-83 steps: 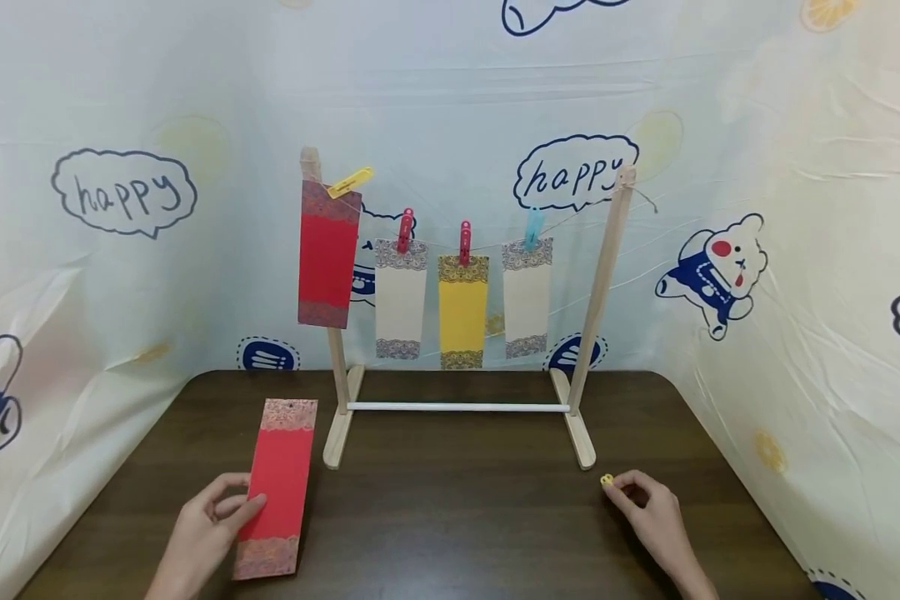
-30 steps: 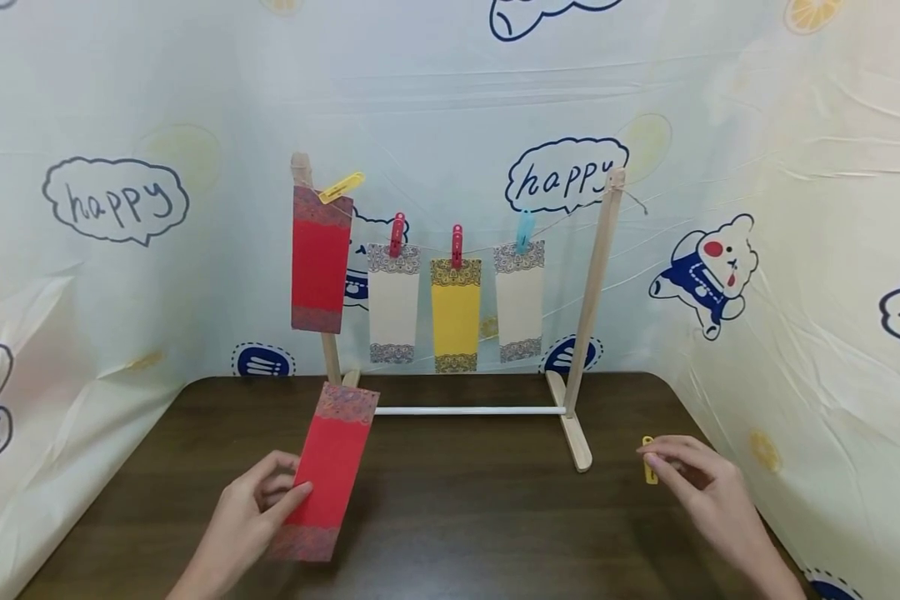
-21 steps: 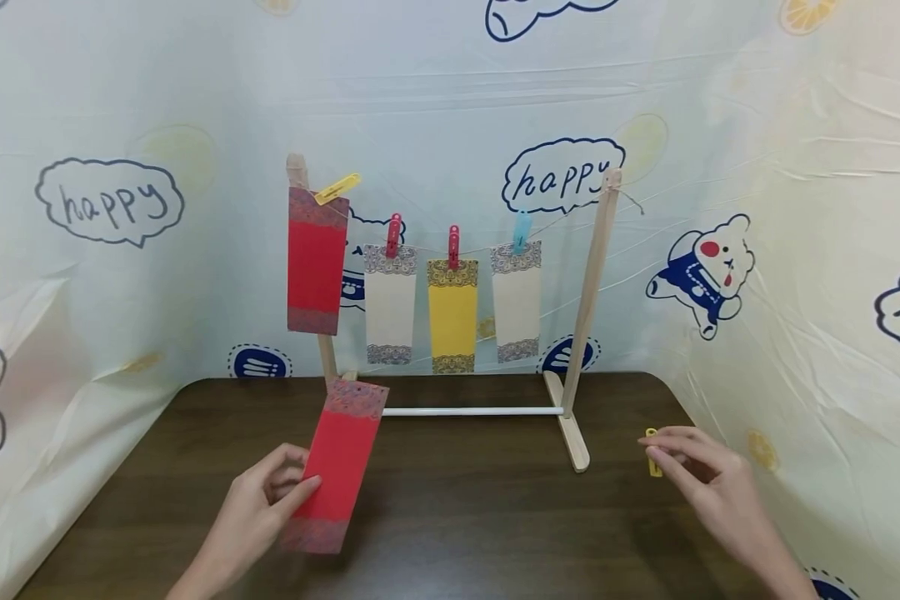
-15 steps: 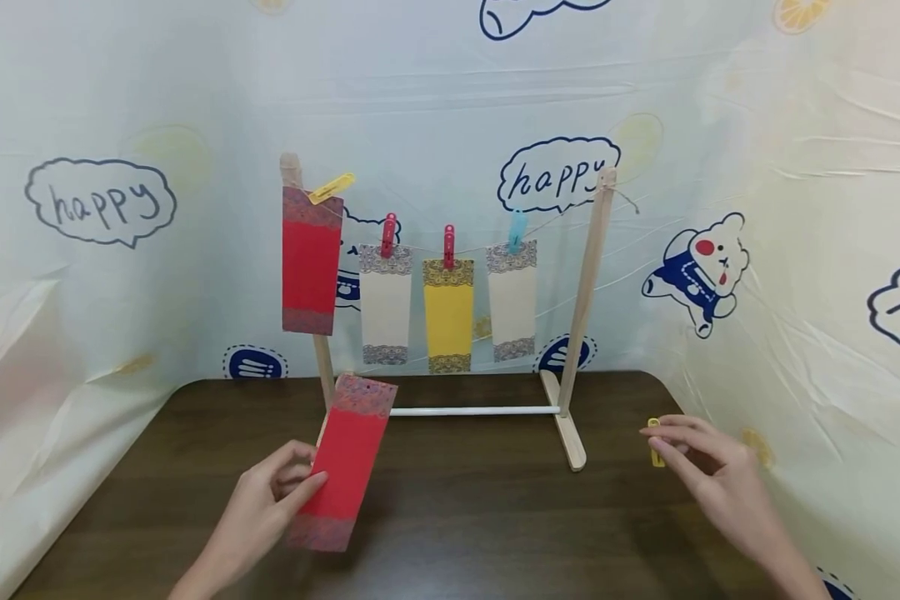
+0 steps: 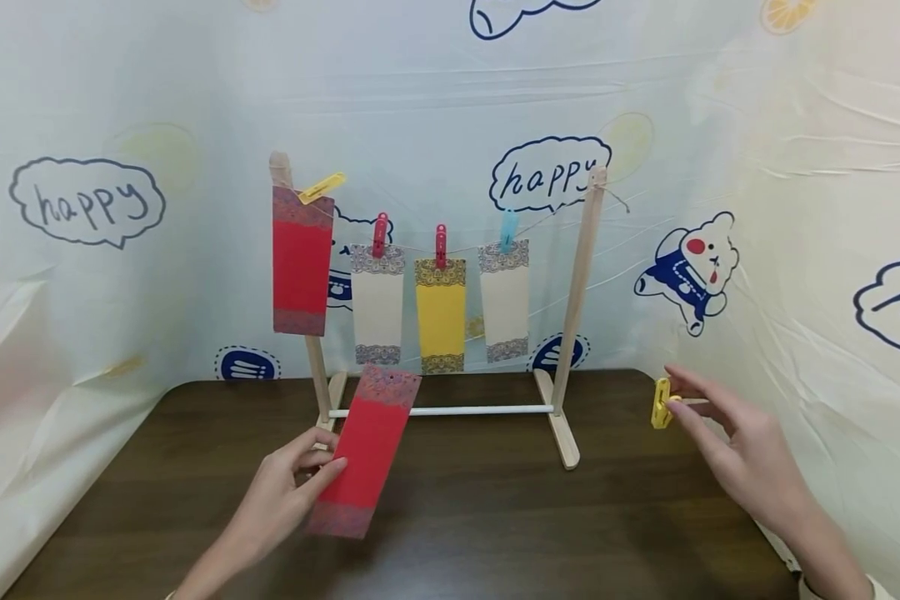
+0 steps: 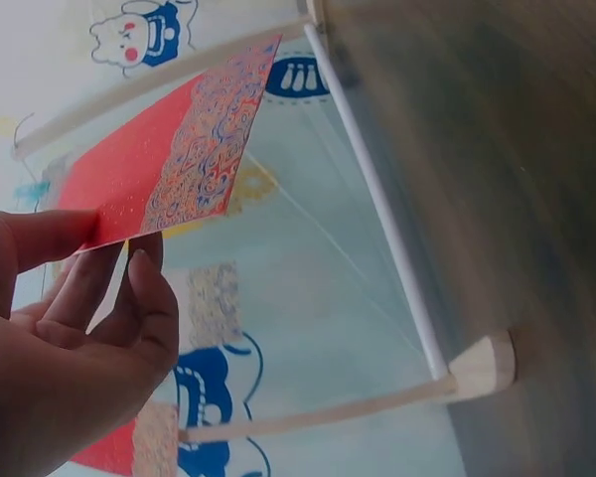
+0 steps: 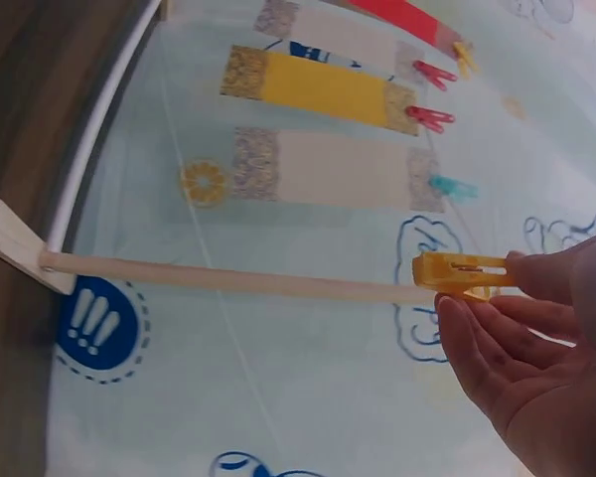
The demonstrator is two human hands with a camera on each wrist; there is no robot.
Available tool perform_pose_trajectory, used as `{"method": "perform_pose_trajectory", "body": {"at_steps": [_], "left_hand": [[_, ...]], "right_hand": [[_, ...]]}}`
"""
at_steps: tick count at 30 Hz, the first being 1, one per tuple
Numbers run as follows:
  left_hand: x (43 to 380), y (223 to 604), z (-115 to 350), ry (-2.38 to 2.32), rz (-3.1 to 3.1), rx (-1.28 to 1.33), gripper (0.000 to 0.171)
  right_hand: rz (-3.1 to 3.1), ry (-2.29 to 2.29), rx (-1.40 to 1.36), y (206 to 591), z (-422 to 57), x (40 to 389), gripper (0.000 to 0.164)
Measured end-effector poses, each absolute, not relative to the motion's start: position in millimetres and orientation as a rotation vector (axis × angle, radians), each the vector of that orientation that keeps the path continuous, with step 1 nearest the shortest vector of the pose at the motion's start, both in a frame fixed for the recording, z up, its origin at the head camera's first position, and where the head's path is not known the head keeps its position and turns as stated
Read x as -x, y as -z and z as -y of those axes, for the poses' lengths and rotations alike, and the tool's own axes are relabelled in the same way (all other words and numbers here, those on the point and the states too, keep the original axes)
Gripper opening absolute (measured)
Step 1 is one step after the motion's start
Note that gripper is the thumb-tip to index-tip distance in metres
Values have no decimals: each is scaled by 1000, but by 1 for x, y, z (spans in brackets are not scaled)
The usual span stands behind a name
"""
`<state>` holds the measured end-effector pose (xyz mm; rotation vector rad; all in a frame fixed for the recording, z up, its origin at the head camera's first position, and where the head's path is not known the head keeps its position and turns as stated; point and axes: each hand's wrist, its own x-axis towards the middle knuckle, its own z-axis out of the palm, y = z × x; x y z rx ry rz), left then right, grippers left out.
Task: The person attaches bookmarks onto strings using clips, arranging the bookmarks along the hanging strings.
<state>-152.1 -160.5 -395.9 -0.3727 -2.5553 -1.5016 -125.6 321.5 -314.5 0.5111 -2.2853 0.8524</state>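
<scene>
My left hand (image 5: 288,483) pinches a red card (image 5: 371,442) with patterned bands by its left edge, thumb in front and fingers behind. The card tilts in front of the stand's left side, above the table. At the right, my right hand (image 5: 742,450) holds a yellow clothespin (image 7: 464,272) between thumb and fingers, out beyond the stand's right foot. On the string hang a red card (image 5: 301,267) under a yellow clothespin (image 5: 322,188), two white cards, the left one (image 5: 377,308) and the right one (image 5: 505,308), and a yellow card (image 5: 441,312) between them.
A wooden stand has a left post (image 5: 317,375), a right post (image 5: 581,283) and a white crossbar (image 5: 480,410). Red clothespins (image 5: 441,246) and a blue clothespin (image 5: 508,231) grip the hung cards. Behind the dark table (image 5: 495,517) is a printed curtain (image 5: 420,100).
My left hand has carried the red card up and to the right, toward the stand. The right hand has lifted its yellow clothespin off the table and moved right; the clothespin now shows more fully.
</scene>
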Motion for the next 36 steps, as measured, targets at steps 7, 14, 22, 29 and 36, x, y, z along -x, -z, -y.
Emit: {"method": "perform_pose_trajectory", "body": {"at_steps": [7, 14, 22, 29, 36], "left_hand": [[161, 390, 144, 1524, 2514, 481, 19], [173, 385, 125, 1500, 2466, 617, 22], [188, 377, 99, 1518, 2413, 718, 19], [200, 367, 73, 1604, 2343, 762, 21], [217, 353, 40, 1660, 2308, 821, 22]], "right_hand": [[2305, -774, -569, 295, -319, 129, 55], [2324, -699, -666, 274, -311, 134, 49], [2321, -620, -745, 250, -302, 139, 46], [2240, -567, -832, 229, -297, 149, 48], [2168, -522, -854, 201, -289, 166, 38]]}}
